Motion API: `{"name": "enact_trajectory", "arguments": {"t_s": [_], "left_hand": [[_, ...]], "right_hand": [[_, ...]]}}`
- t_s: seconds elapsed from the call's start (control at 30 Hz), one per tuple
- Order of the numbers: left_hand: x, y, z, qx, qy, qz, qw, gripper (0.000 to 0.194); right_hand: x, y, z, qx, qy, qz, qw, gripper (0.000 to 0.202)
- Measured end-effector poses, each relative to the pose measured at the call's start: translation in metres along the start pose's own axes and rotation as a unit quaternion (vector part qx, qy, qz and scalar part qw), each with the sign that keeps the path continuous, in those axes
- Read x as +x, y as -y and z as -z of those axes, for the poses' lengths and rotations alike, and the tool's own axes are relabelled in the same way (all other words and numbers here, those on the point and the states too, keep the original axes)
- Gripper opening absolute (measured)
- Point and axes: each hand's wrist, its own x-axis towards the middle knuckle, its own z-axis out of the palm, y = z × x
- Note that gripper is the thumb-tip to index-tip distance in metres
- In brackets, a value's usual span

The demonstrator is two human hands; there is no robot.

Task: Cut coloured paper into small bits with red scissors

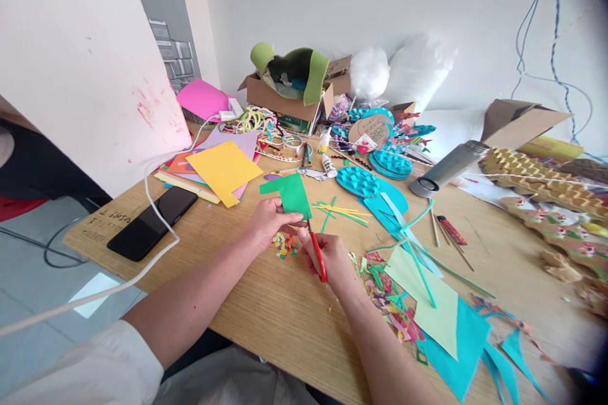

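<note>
My left hand (270, 220) pinches a piece of green paper (293, 195) by its lower edge, above the table. The paper has a notch cut from its left side. Red-handled scissors (319, 259) are in my right hand (332, 259), with their blades at the lower right edge of the green paper. Whether the blades touch a strip there is hard to make out. Under my hands lies a pile of small coloured paper dots (284, 247). Thin green and yellow paper strips (342, 210) lie crossed just to the right.
Yellow paper (225, 168) tops a stack at left, near a black phone (152, 223) and a white cable (156, 212). Coloured scraps (392, 304), blue sheets (458, 342) and a metal flask (449, 168) stand or lie at right. A cardboard box (273, 96) is behind.
</note>
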Motion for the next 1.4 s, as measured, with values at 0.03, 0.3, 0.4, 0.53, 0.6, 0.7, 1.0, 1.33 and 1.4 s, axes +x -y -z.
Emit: {"name": "enact_trajectory", "arguments": {"t_s": [0.03,0.3,0.4,0.53,0.6,0.7,1.0,1.33,1.4], "left_hand": [[-0.0001,-0.0001,-0.0001,0.0,0.0,-0.001,1.0,0.038],[0.0014,0.0019,0.001,-0.002,0.002,0.003,1.0,0.038],[0.0017,0.0022,0.0013,-0.004,-0.002,0.008,1.0,0.038],[0.0017,0.0011,0.0008,-0.005,0.001,0.007,1.0,0.039],[0.0015,0.0005,0.0006,-0.004,0.003,0.006,1.0,0.039],[0.0009,-0.0004,0.0005,-0.001,0.002,0.008,1.0,0.039],[0.0023,-0.001,0.0025,-0.027,-0.022,0.023,0.999,0.035],[0.002,0.0008,0.0022,0.007,-0.009,0.016,1.0,0.044],[0.0021,0.0011,0.0022,0.008,-0.011,0.015,1.0,0.045]], "right_hand": [[-0.0002,0.0008,0.0001,-0.001,0.0,-0.001,1.0,0.062],[-0.0012,0.0034,-0.0001,-0.009,-0.01,-0.005,1.0,0.063],[-0.0012,0.0025,-0.0005,-0.009,-0.015,0.0,1.0,0.063],[-0.0015,0.0021,-0.0008,0.009,-0.02,-0.006,1.0,0.063],[-0.002,0.0026,-0.0005,0.021,-0.022,-0.012,0.999,0.063],[-0.0032,0.0037,0.0003,0.03,-0.02,-0.015,0.999,0.063],[-0.0022,0.0007,-0.0017,0.013,-0.028,0.003,1.0,0.065],[-0.0024,0.0012,-0.0015,0.012,-0.023,0.007,1.0,0.062],[-0.0023,0.0013,-0.0018,0.02,-0.028,0.003,0.999,0.062]]}}
